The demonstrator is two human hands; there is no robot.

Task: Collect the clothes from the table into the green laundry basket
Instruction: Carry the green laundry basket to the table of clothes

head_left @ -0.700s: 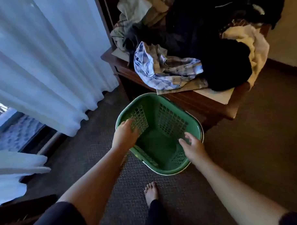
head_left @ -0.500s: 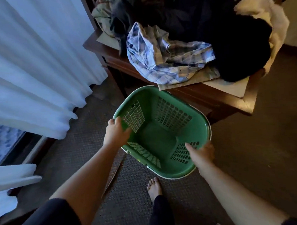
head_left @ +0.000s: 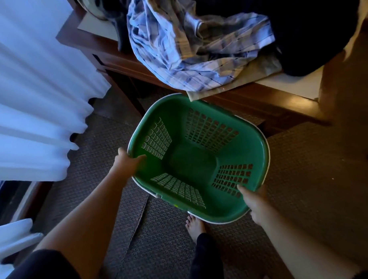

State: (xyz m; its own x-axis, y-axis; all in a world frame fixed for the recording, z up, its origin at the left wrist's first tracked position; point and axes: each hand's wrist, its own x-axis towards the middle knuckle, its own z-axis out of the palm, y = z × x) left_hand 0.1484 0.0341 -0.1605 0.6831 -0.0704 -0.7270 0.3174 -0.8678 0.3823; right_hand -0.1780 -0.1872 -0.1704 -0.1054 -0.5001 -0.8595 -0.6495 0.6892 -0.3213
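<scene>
The green laundry basket (head_left: 260, 149) is empty and sits low over the carpet, just in front of the wooden table (head_left: 105, 50). My left hand (head_left: 127, 163) grips its left rim, fingers hooked inside. My right hand (head_left: 254, 201) holds the near right rim, thumb over the edge. On the table lies a crumpled blue-and-white plaid shirt (head_left: 196, 47) that hangs over the front edge above the basket. A large dark garment (head_left: 312, 30) is piled to its right. A tan cloth (head_left: 260, 74) lies under the shirt.
White curtains (head_left: 31, 92) hang at the left, down to the carpet (head_left: 305, 187). My bare foot (head_left: 195, 226) stands just behind the basket. More clothes at the table's far left are cut off by the frame's top edge.
The basket has shifted right and closer to the table front, held in both hands. The view has tilted down and moved nearer, so less of the clothes pile shows.
</scene>
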